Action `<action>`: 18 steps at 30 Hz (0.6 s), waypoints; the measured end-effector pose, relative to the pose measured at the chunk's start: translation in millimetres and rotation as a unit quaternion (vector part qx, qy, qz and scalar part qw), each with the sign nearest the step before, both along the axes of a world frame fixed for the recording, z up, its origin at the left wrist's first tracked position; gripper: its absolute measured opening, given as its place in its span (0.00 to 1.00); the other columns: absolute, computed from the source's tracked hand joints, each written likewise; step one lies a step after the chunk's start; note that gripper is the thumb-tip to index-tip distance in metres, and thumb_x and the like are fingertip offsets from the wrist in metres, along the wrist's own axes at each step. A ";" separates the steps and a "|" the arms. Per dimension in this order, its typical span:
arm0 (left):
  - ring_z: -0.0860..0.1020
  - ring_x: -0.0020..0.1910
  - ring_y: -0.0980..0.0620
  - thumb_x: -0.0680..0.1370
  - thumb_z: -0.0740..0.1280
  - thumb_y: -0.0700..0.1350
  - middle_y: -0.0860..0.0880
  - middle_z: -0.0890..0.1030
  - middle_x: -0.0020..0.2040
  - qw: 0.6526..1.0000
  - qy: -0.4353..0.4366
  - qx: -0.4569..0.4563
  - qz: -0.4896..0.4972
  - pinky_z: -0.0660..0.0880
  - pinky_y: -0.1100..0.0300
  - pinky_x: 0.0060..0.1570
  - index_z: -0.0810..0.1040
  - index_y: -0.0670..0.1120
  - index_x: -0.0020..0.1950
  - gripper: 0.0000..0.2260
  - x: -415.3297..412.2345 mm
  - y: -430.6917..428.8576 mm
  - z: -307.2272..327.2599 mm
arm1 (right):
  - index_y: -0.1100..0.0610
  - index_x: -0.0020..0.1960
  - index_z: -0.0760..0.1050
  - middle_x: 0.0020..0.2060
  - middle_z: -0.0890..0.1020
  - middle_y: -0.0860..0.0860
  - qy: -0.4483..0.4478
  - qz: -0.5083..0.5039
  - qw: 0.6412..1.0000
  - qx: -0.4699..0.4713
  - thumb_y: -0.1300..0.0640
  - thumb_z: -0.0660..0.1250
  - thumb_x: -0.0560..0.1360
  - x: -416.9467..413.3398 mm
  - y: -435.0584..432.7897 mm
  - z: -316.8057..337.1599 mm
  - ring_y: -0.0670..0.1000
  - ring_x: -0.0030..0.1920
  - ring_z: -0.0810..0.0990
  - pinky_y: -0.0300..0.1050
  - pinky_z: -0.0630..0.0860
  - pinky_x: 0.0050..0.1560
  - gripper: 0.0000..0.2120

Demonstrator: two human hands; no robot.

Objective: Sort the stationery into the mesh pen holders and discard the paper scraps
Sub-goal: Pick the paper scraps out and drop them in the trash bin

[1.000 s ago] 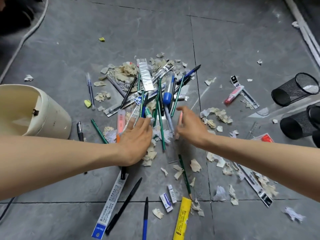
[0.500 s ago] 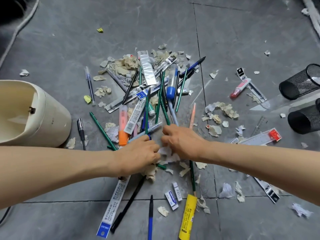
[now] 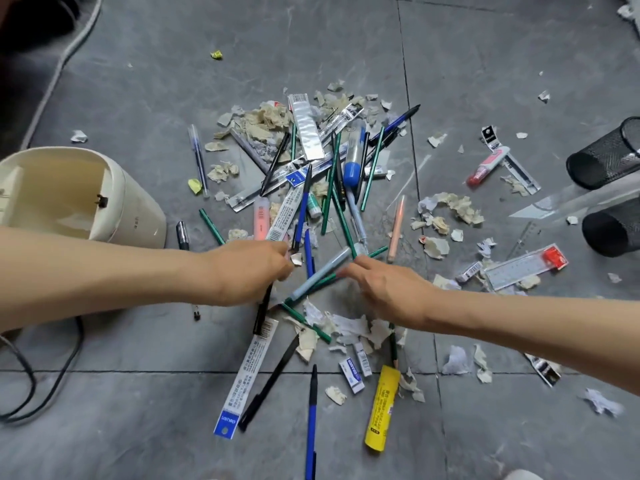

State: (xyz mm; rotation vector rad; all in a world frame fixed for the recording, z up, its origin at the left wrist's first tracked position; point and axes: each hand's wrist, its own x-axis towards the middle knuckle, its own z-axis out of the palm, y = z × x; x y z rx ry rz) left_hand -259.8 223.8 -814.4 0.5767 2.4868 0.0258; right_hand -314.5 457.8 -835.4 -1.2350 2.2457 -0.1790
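While both hands work in the pile, the grey-blue pen point(image 3: 320, 273) lies with its long axis from 7 to 1 o'clock, touching the loosely spread right hand point(image 3: 388, 292); the left hand point(image 3: 249, 271), clenched on something I cannot tell, is farther

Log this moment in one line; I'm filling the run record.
phase: sorting pile | left hand: closed on paper scrap | right hand: open, at grey pen | mesh holders: tipped over
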 end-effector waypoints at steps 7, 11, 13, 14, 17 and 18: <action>0.76 0.46 0.42 0.76 0.65 0.46 0.44 0.77 0.50 0.919 0.027 0.043 0.391 0.72 0.54 0.41 0.65 0.46 0.49 0.09 -21.6 -15.2 -28.2 | 0.56 0.74 0.55 0.67 0.65 0.55 0.164 0.163 0.972 0.042 0.62 0.59 0.76 -20.0 -34.2 -3.6 0.52 0.61 0.67 0.45 0.71 0.56 0.29; 0.77 0.49 0.41 0.75 0.68 0.47 0.41 0.77 0.52 0.895 0.003 0.070 0.440 0.74 0.51 0.45 0.63 0.41 0.60 0.20 -22.1 -5.4 -36.4 | 0.57 0.71 0.56 0.53 0.71 0.54 0.176 0.220 0.956 0.075 0.65 0.62 0.76 -21.7 -47.6 -3.6 0.50 0.47 0.65 0.44 0.70 0.49 0.26; 0.77 0.50 0.39 0.75 0.68 0.46 0.39 0.77 0.53 0.891 0.007 0.100 0.444 0.74 0.51 0.44 0.61 0.40 0.61 0.22 -23.4 0.0 -37.3 | 0.57 0.66 0.60 0.46 0.72 0.53 0.183 0.254 0.946 0.083 0.63 0.60 0.78 -20.7 -43.8 -4.7 0.50 0.43 0.66 0.46 0.72 0.48 0.17; 0.77 0.48 0.40 0.74 0.69 0.45 0.40 0.77 0.52 0.893 0.002 0.120 0.433 0.74 0.51 0.44 0.61 0.42 0.59 0.21 -23.7 3.0 -37.6 | 0.57 0.64 0.61 0.46 0.74 0.52 0.188 0.267 0.941 0.085 0.62 0.59 0.79 -20.3 -39.6 -6.9 0.50 0.42 0.67 0.47 0.72 0.48 0.15; 0.77 0.41 0.43 0.73 0.69 0.43 0.42 0.78 0.45 0.909 -0.052 0.161 0.380 0.73 0.51 0.39 0.59 0.45 0.56 0.20 -19.2 14.7 -41.9 | 0.58 0.57 0.66 0.44 0.76 0.53 0.183 0.239 0.951 0.068 0.60 0.55 0.80 -22.2 -24.8 -13.2 0.51 0.42 0.67 0.46 0.68 0.49 0.07; 0.76 0.39 0.43 0.73 0.68 0.44 0.43 0.77 0.43 0.917 -0.056 0.160 0.361 0.72 0.52 0.37 0.60 0.45 0.56 0.19 -16.9 18.8 -43.9 | 0.58 0.54 0.69 0.44 0.77 0.53 0.178 0.216 0.958 0.061 0.59 0.53 0.80 -23.8 -20.9 -14.4 0.52 0.42 0.67 0.46 0.67 0.49 0.07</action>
